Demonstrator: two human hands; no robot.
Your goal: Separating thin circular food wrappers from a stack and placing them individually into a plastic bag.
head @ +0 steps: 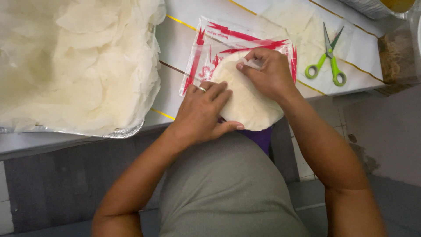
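A round stack of thin white wrapper sheets rests at the near edge of the white counter, partly over a clear plastic bag with red print. My left hand, with a ring on one finger, lies flat on the stack's left side and grips its near edge with the thumb. My right hand is at the stack's far edge, thumb and fingers pinching the rim of the top sheet.
A large foil tray piled with separated white sheets fills the left. Green-handled scissors lie on the counter at the right, beside more white sheets. Another foil container sits at the top right corner.
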